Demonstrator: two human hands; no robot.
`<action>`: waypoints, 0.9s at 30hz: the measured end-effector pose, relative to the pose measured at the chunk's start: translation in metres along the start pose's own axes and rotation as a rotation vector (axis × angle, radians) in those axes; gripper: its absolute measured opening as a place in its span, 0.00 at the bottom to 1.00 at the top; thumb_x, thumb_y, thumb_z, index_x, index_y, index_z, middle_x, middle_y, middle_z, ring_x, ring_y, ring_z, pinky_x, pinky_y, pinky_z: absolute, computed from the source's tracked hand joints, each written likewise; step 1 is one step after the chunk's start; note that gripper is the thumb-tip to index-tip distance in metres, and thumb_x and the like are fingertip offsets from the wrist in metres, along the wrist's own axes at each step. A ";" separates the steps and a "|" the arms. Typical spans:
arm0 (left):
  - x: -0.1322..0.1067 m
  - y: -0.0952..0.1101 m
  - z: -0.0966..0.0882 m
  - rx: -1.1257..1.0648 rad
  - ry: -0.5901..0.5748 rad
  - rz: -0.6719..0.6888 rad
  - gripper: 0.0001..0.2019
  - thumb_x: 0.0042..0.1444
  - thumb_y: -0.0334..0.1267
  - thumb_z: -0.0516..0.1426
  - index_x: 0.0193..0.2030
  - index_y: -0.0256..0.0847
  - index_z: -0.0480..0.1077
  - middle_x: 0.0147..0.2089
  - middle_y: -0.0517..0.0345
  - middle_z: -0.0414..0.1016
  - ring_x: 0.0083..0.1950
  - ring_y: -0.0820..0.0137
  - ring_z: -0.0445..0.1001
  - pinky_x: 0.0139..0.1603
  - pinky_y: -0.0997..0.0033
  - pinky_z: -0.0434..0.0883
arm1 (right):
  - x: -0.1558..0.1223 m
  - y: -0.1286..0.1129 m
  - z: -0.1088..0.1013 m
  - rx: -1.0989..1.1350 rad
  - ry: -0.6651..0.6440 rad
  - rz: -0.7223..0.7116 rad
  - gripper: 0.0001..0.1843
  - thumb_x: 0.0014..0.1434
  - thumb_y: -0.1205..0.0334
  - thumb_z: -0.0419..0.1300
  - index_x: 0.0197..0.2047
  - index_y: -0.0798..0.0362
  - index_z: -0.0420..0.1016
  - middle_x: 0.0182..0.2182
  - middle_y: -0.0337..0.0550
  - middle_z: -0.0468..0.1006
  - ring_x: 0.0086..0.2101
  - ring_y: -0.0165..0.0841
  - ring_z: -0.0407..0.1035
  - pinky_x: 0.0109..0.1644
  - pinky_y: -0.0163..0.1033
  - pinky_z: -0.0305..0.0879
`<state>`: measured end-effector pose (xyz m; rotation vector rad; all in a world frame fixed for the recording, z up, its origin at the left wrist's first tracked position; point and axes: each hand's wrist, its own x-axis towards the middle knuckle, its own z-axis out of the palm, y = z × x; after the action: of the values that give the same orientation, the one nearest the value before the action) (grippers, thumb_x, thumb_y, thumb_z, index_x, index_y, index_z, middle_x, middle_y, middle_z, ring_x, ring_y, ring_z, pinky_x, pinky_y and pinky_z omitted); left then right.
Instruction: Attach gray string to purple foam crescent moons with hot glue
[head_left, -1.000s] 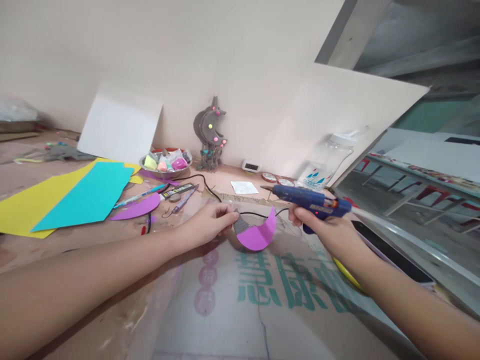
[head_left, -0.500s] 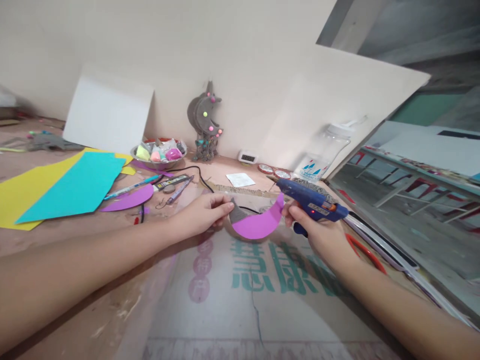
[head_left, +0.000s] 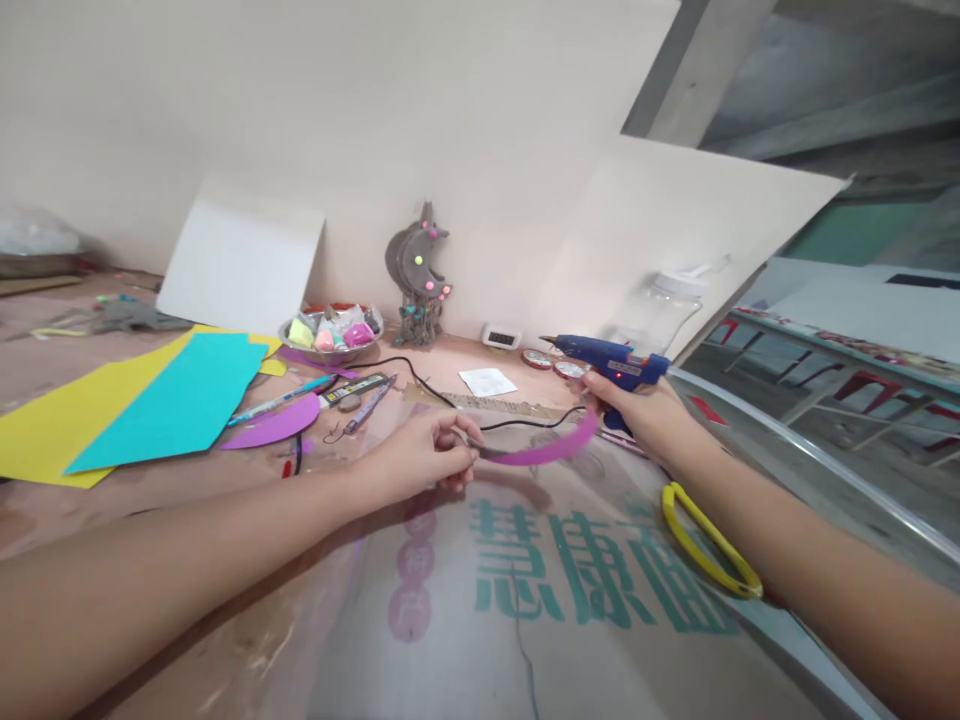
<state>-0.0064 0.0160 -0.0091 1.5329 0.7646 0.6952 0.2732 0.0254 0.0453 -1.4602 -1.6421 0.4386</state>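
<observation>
Left hand: Just left of the frame's centre, the left hand (head_left: 433,452) had its thumb and fingers clamped on the grey end of a paper crescent (head_left: 544,453).
Crescent: It was in the middle of the frame, raised above a plastic sheet (head_left: 435,685), slightly blurred and tilted nearly edge-on. Past its grey left end it was purple, curving up at the right to meet the other hand; whether those fingers pinched it, I could not tell.
Right hand: Right of centre, the right hand (head_left: 637,405) was closed around the handle of a glue gun (head_left: 611,358).
Glue gun: It was blue, its nozzle pointing left, a small red light glowing on its side.
Plastic sheet: Printed with large green characters, it spread over the lower middle. A yellow loop (head_left: 701,548) was beside the right forearm.
Left side: Yellow paper (head_left: 45,435) lay partly under blue paper (head_left: 176,410), with a purple paper piece (head_left: 279,425) just to their right.
Upper middle: By the wall were a metal bowl (head_left: 330,355) of colourful packets, a grey moon ornament (head_left: 412,262) dotted with bright balls, and a small clock (head_left: 501,337).
Right edge: A clear bottle (head_left: 664,310) was behind the glue gun.
</observation>
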 end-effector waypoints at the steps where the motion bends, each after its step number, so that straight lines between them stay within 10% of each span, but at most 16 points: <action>1: 0.000 0.001 0.000 -0.016 0.002 -0.005 0.07 0.54 0.34 0.55 0.39 0.39 0.63 0.23 0.64 0.72 0.23 0.78 0.70 0.23 0.80 0.62 | 0.007 -0.001 0.001 0.011 -0.019 0.010 0.20 0.53 0.42 0.60 0.30 0.52 0.76 0.20 0.39 0.72 0.23 0.31 0.67 0.28 0.36 0.64; 9: -0.001 0.005 0.002 -0.088 0.004 0.030 0.09 0.53 0.39 0.58 0.35 0.35 0.65 0.33 0.53 0.76 0.32 0.73 0.74 0.36 0.73 0.70 | 0.005 -0.010 0.024 0.113 -0.082 0.017 0.19 0.54 0.44 0.59 0.30 0.54 0.74 0.19 0.38 0.71 0.22 0.28 0.65 0.27 0.34 0.62; 17: -0.002 0.001 0.002 -0.012 0.097 0.080 0.18 0.55 0.40 0.57 0.52 0.39 0.62 0.26 0.67 0.65 0.22 0.80 0.62 0.20 0.81 0.57 | -0.038 -0.015 0.026 0.077 -0.090 0.088 0.21 0.53 0.43 0.59 0.34 0.55 0.76 0.23 0.42 0.75 0.26 0.31 0.68 0.30 0.36 0.65; 27: -0.001 0.006 0.000 0.073 0.175 0.032 0.12 0.56 0.43 0.53 0.27 0.40 0.58 0.20 0.68 0.59 0.18 0.81 0.58 0.18 0.80 0.55 | -0.075 -0.008 0.023 -0.105 -0.159 0.040 0.17 0.56 0.47 0.55 0.28 0.51 0.75 0.24 0.42 0.77 0.27 0.36 0.70 0.33 0.40 0.68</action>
<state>-0.0064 0.0149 -0.0034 1.5668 0.9063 0.8409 0.2451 -0.0397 0.0105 -1.5716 -1.7870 0.5083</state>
